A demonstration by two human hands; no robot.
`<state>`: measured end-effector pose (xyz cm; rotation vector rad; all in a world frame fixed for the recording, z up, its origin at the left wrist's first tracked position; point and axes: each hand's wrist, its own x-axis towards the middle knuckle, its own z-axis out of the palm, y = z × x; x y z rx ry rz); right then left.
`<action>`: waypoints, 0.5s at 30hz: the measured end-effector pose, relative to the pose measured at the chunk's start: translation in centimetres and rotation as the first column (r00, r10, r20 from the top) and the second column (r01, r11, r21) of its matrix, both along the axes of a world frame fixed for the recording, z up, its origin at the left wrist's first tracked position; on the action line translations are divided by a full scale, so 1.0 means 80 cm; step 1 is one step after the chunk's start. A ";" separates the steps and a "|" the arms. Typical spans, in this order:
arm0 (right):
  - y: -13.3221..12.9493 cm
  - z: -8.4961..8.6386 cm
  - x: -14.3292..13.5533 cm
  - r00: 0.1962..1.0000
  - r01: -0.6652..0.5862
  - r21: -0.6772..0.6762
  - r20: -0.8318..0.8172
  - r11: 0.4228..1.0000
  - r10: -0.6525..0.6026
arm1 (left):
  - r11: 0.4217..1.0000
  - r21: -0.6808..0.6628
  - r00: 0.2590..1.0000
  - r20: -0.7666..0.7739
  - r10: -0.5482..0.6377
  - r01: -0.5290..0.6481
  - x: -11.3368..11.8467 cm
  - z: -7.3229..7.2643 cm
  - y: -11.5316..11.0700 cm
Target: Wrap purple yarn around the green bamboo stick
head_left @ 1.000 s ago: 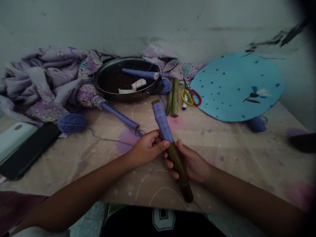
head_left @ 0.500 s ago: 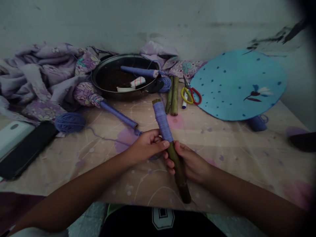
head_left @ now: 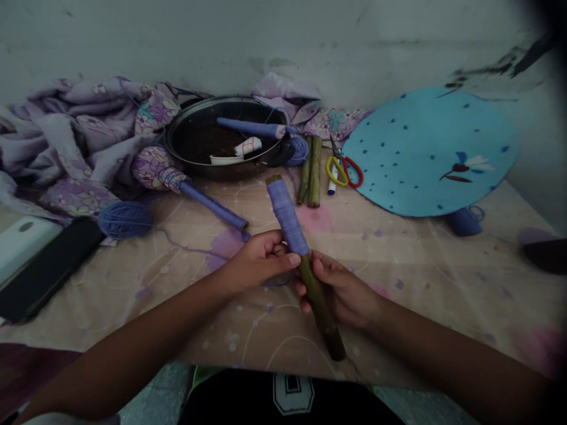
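Note:
A green-brown stick (head_left: 319, 301), its upper part wound with purple yarn (head_left: 287, 218), is held tilted over the table between my two hands. My left hand (head_left: 268, 260) is closed at the lower end of the winding, with the thumb lying against the stick; its other fingers are partly hidden. From the right, my right hand (head_left: 339, 286) wraps round the bare part of the stick, fingertips showing on the near side. A loose strand runs from a purple yarn ball (head_left: 126, 219) on the left across the cloth toward my left hand.
Behind stands a black pan (head_left: 212, 168) holding a yarn-wrapped piece. Short green sticks (head_left: 314, 174), scissors (head_left: 339, 168) and a marker (head_left: 332, 182) lie right of it. A blue oval board (head_left: 407, 159) leans at the right. Bunched fabric (head_left: 80, 130) and a black phone (head_left: 53, 268) occupy the left.
The stick's wrapped upper end has swung slightly left and toward me. Both hands keep their grip, and the objects around them stay put.

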<state>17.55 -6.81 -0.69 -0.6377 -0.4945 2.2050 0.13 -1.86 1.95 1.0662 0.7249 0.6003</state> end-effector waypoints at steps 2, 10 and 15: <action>0.001 0.000 0.001 0.999 -0.032 -0.011 -0.033 0.999 0.031 | 0.998 -0.046 0.996 0.082 -0.045 0.049 0.000 0.002 0.000; -0.002 -0.005 0.000 0.998 -0.036 -0.019 -0.046 0.999 0.035 | 0.997 -0.059 0.992 0.123 -0.035 0.042 0.003 0.001 -0.003; -0.003 -0.003 -0.001 1.000 -0.005 0.024 -0.025 1.000 0.006 | 0.998 -0.039 0.995 0.083 -0.050 0.053 0.002 -0.001 0.001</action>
